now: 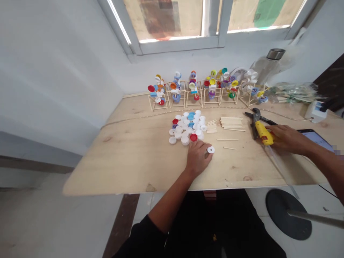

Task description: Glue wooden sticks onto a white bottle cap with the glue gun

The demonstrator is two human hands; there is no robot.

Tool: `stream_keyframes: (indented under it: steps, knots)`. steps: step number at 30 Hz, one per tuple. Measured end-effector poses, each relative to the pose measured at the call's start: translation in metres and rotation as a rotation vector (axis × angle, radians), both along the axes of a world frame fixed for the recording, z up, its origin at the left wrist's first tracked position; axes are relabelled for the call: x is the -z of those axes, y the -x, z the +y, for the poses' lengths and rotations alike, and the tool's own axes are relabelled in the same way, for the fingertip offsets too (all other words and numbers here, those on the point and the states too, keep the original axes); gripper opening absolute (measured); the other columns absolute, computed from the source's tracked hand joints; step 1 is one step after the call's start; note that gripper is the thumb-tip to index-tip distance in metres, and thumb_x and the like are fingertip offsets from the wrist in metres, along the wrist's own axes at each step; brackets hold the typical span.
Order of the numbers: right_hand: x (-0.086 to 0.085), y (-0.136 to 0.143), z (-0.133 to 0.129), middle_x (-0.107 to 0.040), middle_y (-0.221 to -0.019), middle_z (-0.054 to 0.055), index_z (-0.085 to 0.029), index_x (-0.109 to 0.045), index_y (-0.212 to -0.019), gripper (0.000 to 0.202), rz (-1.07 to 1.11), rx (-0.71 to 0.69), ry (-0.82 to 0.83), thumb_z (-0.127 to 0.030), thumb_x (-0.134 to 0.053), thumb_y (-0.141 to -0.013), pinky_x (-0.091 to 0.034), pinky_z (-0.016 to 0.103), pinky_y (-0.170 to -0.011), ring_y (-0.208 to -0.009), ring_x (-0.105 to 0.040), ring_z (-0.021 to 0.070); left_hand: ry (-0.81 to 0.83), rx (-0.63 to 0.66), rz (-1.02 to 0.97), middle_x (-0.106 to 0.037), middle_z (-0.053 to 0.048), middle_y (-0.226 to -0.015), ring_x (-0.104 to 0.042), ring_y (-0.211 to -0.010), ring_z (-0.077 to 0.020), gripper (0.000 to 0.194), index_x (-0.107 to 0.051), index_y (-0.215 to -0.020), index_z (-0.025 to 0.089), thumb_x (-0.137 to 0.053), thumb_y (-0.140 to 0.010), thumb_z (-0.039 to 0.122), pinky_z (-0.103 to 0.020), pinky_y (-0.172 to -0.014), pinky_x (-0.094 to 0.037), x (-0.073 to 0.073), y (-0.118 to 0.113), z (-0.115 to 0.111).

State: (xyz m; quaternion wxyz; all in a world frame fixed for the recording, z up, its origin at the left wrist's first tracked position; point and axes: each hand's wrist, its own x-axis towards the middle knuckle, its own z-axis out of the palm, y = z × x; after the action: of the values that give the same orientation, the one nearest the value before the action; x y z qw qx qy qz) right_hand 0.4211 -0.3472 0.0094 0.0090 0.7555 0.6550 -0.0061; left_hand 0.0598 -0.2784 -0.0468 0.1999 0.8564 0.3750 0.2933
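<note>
My left hand [198,157] rests at the front of a pile of bottle caps [185,125], its fingers closed on a white cap [211,149] with a dark spot in the middle. A red cap [193,137] lies right at its fingertips. Farther right, my right hand [282,138] is closed around a yellow glue gun [263,133], beside dark-handled pliers [256,116]. Between the hands lie a stack of thin wooden sticks [231,122], some shorter sticks [211,126] and two single sticks.
Several stick frames [194,97] carrying coloured caps line the back of the wooden table [129,154]. A rope crosses in front of them. At the right are a phone [317,139], a white power socket [316,111], a plastic bag of sticks [294,92] and a bottle [271,62].
</note>
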Motion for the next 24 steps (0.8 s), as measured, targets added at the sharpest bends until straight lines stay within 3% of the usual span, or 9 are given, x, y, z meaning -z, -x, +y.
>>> stream_keyframes:
  steps: [4,8,11,14,19,24]
  knots:
    - [-0.016,0.005,-0.011,-0.060,-0.125,0.020,-0.012,-0.060,-0.121,0.048,-0.047,-0.029,-0.118,-0.032,-0.060,-0.078,-0.041,0.042,-0.092,-0.112,-0.054,0.0321,-0.007,0.011,0.005,-0.065,-0.005,-0.095,-0.056,-0.097,-0.0225,0.020,-0.065,-0.100,0.021,-0.062,-0.080,0.021,-0.042,-0.093,-0.040,0.000,0.000,0.000]
    - [-0.025,0.056,-0.024,-0.066,-0.111,0.014,-0.018,-0.064,-0.106,0.031,0.119,-0.107,-0.353,-0.035,-0.054,-0.082,-0.046,0.039,-0.086,-0.100,-0.061,0.0268,0.002,0.018,0.027,-0.065,-0.005,-0.096,-0.055,-0.099,-0.0227,0.020,-0.065,-0.100,0.022,-0.061,-0.081,0.022,-0.043,-0.094,-0.039,-0.001,-0.001,0.000]
    - [-0.010,0.111,-0.022,-0.069,-0.100,0.008,-0.021,-0.064,-0.096,0.022,0.375,-0.229,-0.277,-0.035,-0.050,-0.088,-0.049,0.033,-0.076,-0.088,-0.064,0.0210,-0.006,0.026,0.045,-0.064,-0.005,-0.097,-0.055,-0.100,-0.0231,0.022,-0.065,-0.102,0.022,-0.062,-0.080,0.022,-0.044,-0.095,-0.037,-0.002,0.000,-0.001]
    - [0.012,0.147,-0.013,-0.069,-0.098,0.006,-0.022,-0.064,-0.094,0.021,0.375,-0.248,-0.259,-0.033,-0.047,-0.089,-0.049,0.033,-0.075,-0.090,-0.064,0.0214,-0.009,0.033,0.054,-0.065,-0.005,-0.099,-0.055,-0.102,-0.0234,0.027,-0.064,-0.106,0.022,-0.063,-0.079,0.022,-0.043,-0.094,-0.037,-0.003,0.000,-0.002]
    - [0.031,0.158,0.000,-0.067,-0.099,0.008,-0.020,-0.065,-0.093,0.020,0.193,-0.191,-0.313,-0.030,-0.048,-0.089,-0.047,0.035,-0.075,-0.091,-0.061,0.0237,0.015,0.012,0.049,-0.064,-0.005,-0.103,-0.053,-0.105,-0.0236,0.034,-0.061,-0.111,0.021,-0.067,-0.078,0.028,-0.042,-0.095,-0.036,-0.002,-0.001,-0.002]
    - [0.035,0.156,0.004,-0.064,-0.088,0.007,-0.021,-0.063,-0.085,0.013,0.162,-0.146,-0.295,-0.028,-0.052,-0.087,-0.044,0.036,-0.072,-0.085,-0.057,0.0241,0.023,0.013,0.062,-0.064,-0.005,-0.098,-0.053,-0.103,-0.0232,0.021,-0.064,-0.100,0.021,-0.066,-0.080,0.028,-0.041,-0.093,-0.036,-0.001,-0.002,0.000]
